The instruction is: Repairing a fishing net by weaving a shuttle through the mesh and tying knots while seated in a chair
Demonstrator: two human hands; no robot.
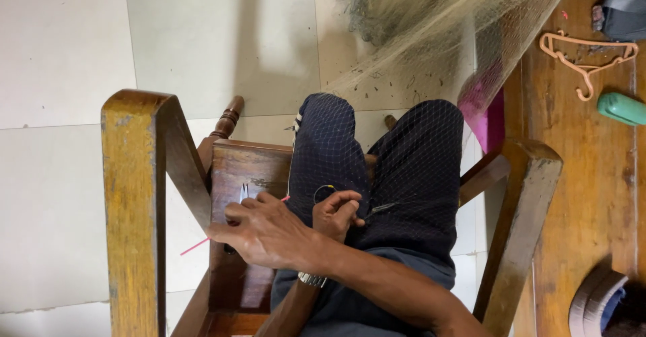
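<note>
Head view: person seated in a wooden chair [138,195], fine fishing net [431,34] draped over both knees and trailing up onto the tiled floor [60,175]. The arms cross. Right hand [259,232] lies over the chair seat, fingers curled around a thin pink needle [195,246]. Left hand [338,214] is closed, pinching mesh on the thigh. Judgement: net is light, limp, snag-prone; best held by pinching a few strands close to the working spot. Pink hanger [587,57] lies on the wooden platform at right.
</note>
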